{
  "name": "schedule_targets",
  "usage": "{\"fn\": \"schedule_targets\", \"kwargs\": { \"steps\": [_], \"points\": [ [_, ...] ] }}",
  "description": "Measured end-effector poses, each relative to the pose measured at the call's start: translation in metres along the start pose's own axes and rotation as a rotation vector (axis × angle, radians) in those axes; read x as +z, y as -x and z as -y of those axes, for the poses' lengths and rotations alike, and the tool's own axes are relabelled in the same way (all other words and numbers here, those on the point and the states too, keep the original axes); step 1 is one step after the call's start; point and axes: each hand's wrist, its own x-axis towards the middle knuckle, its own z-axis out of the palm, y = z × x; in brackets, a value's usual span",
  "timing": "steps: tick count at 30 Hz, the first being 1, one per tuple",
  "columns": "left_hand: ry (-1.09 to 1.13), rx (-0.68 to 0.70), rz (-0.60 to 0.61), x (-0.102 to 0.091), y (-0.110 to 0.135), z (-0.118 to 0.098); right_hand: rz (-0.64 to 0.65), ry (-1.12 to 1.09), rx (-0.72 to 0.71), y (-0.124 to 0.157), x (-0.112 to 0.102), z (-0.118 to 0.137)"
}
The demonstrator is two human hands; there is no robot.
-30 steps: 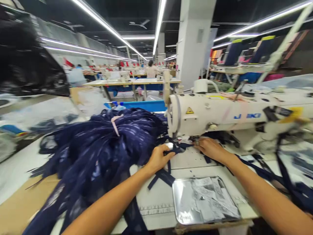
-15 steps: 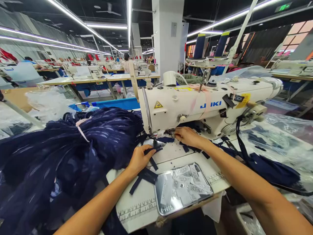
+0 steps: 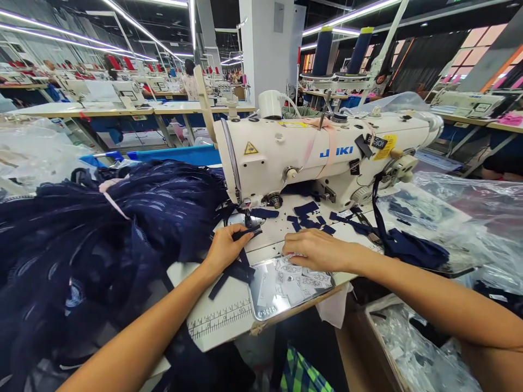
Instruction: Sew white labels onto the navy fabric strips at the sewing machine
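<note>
Pinching a narrow navy fabric strip (image 3: 241, 256) just before the needle of the cream sewing machine (image 3: 310, 152), the left hand (image 3: 224, 247) kept its fingers closed on it. The right hand (image 3: 314, 250) lay flat, fingers loosely spread, on the white printed labels (image 3: 300, 280) in the shiny metal tray (image 3: 261, 313) at the table's front edge. A clean pick probably called for sliding one label free while the strip stayed taut.

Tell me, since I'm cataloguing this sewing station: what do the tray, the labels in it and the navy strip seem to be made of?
The tray looks like polished metal: shiny, mirror-like, with a rolled rim. The labels seem woven or printed textile tape, pale with dark lettering, though that is hard to confirm. The navy strip under the left hand looks like soft matte fabric, limp and folding. The right hand rests on the labels.
</note>
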Motion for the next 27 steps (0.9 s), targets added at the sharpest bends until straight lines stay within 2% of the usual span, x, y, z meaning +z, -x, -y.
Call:
{"fn": "schedule_targets", "kwargs": {
  "steps": [3,9,18,20,22,24,27],
  "points": [
    [0.007,0.029,-0.016,0.001,0.001,0.0,0.009,0.046,-0.02,-0.007,0.006,0.003],
    [0.011,0.054,-0.012,0.0,0.003,0.0,0.127,0.069,-0.02,-0.019,0.01,0.008],
    [0.122,0.017,-0.005,-0.002,0.003,0.001,0.104,0.015,0.064,-0.017,0.011,0.006],
    [0.208,-0.033,0.0,-0.003,0.005,-0.001,0.019,-0.079,0.108,-0.015,0.007,0.001],
    [0.304,-0.111,0.019,-0.004,0.006,-0.003,-0.121,-0.243,0.161,-0.014,0.003,-0.004],
    [0.386,-0.208,0.046,-0.005,0.008,-0.005,-0.256,-0.49,0.181,-0.015,0.001,-0.007],
    [0.466,-0.291,0.055,-0.008,0.01,-0.008,-0.326,-0.913,0.183,-0.024,0.006,-0.002]
  ]
}}
